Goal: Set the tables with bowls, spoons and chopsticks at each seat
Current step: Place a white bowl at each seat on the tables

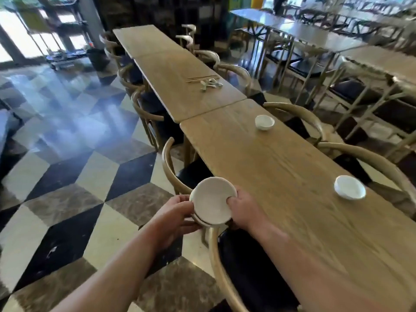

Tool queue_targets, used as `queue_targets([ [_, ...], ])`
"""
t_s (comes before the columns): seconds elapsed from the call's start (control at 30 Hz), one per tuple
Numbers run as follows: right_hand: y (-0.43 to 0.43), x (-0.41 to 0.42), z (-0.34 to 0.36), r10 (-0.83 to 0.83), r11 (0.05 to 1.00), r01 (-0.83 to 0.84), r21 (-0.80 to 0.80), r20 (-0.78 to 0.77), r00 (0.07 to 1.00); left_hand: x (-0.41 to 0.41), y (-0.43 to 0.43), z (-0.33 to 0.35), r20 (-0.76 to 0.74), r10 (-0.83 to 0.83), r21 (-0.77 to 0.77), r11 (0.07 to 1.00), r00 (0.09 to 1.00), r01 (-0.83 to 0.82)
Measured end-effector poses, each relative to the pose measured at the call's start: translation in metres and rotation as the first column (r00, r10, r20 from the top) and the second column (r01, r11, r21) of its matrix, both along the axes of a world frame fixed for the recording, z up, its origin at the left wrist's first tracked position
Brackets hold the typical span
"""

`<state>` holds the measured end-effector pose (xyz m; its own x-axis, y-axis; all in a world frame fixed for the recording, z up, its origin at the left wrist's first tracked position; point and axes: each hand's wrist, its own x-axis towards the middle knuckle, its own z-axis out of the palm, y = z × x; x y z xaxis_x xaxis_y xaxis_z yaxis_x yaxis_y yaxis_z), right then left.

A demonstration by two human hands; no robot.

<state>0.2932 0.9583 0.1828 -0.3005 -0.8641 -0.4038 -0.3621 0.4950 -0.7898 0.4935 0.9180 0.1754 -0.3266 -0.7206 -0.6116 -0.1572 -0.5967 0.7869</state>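
Two bare forearms are reaching in from the bottom edge, both cut off there, and meeting above a chair (215, 255) that is standing beside the near table (281, 199). The left hand (177, 212) is cupping a stack of bowls (210, 200) from its nine o'clock side. Its fingers are curling round and under the stack, and their tips are mostly disappearing beneath it. The right hand (244, 210) is gripping the stack from three o'clock, with the thumb hooking over the rim into the uppermost one and the other fingers hiding underneath. Only that uppermost one is showing its white inside. A sliver of another rim is peeking out below it, and how many are stacked cannot be told. The stack is hanging in the air just off the table's left edge, not touching the wood.

On the near table a white bowl (349, 187) is sitting at three o'clock from the stack, near the opposite edge, and a second bowl (264, 122) is sitting at one o'clock, farther along that same edge. On the next table (175, 97), at twelve o'clock, chopsticks (201, 78) are lying just beside a small heap of spoons (210, 84) — all blurred, so their number is unclear.
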Motion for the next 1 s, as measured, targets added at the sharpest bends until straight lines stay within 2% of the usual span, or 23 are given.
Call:
queue_targets([
  [0.07, 0.003, 0.002, 0.001, -0.100, 0.995, 0.100, -0.014, -0.001, 0.995, -0.004, -0.014, -0.004, 0.030, -0.070, 0.003, 0.998, 0.997, 0.070],
  [0.2, 0.010, 0.002, -0.004, -0.149, 0.989, 0.149, -0.003, -0.016, 0.989, -0.012, -0.025, -0.009, 0.059, -0.086, 0.003, 0.996, 0.995, 0.086],
  [0.27, 0.016, -0.003, -0.007, -0.300, 0.954, 0.300, 0.019, 0.001, 0.954, -0.028, -0.041, -0.017, 0.041, -0.186, 0.030, 0.982, 0.982, 0.185],
  [0.33, 0.024, -0.014, -0.012, -0.445, 0.895, 0.444, 0.034, 0.033, 0.895, -0.051, -0.049, -0.028, 0.028, -0.261, 0.063, 0.964, 0.965, 0.259],
  [0.43, 0.036, -0.035, -0.025, -0.565, 0.825, 0.563, 0.044, 0.103, 0.819, -0.086, -0.051, -0.046, 0.046, -0.340, 0.100, 0.937, 0.939, 0.334],
  [0.6, 0.048, -0.092, -0.068, -0.769, 0.622, 0.780, 0.068, 0.240, 0.592, -0.145, -0.071, -0.078, 0.136, -0.339, 0.136, 0.937, 0.931, 0.322],
  [0.73, 0.050, -0.141, -0.122, -0.863, 0.497, 0.846, 0.193, 0.209, 0.459, -0.183, -0.102, -0.101, 0.203, -0.356, 0.169, 0.930, 0.912, 0.326],
  [0.9, 0.052, -0.173, -0.178, -0.900, 0.431, 0.855, 0.288, 0.069, 0.430, -0.228, -0.131, -0.118, 0.220, -0.423, 0.208, 0.901, 0.879, 0.381],
  [1.0, 0.053, -0.184, -0.198, -0.936, 0.347, 0.888, 0.301, 0.045, 0.350, -0.254, -0.142, -0.127, 0.221, -0.453, 0.217, 0.886, 0.864, 0.409],
])
